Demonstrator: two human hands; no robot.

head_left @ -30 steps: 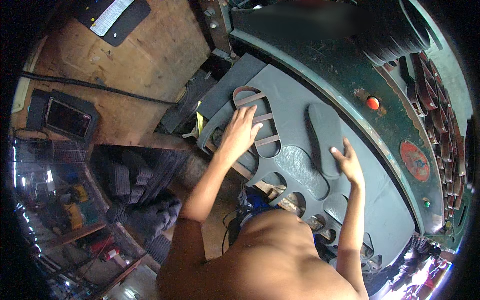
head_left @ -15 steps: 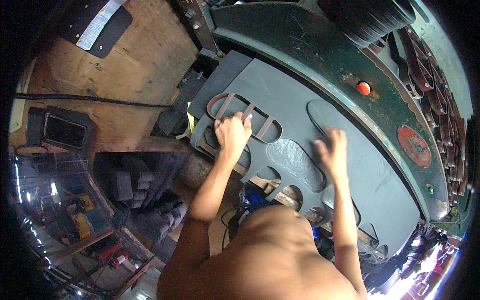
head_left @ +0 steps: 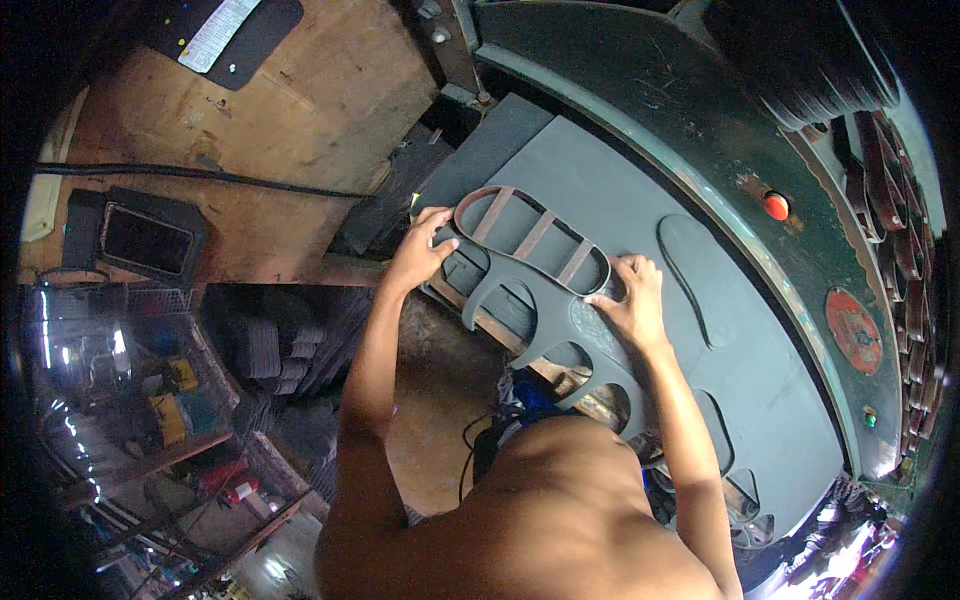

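A sole-shaped cutting die (head_left: 532,248), a dark metal band with three crossbars, lies on a grey sheet (head_left: 770,400). My left hand (head_left: 415,255) holds its left end with thumb and fingers curved about the rim. At the right end, the thumb and fingers of my right hand (head_left: 636,305) grip the die's edge. Rounded cut-outs leave thin curved strips (head_left: 590,395) along the sheet's near edge. A shiny patch (head_left: 592,325) shows partly beside my right thumb. Further right, a curved cut line (head_left: 685,280) marks the sheet.
Beyond the sheet stands a dark green machine beam (head_left: 660,110) with an orange button (head_left: 776,206). Curved metal dies (head_left: 890,200) hang at the far right. A wooden board (head_left: 300,100) at the left bears a black cable (head_left: 240,178). Stacked dark pieces (head_left: 280,345) sit below it.
My left hand has gone from the die's crossbar to its left end. My right hand has come leftward from over the sheet onto the die's right end. The whole view has shifted.
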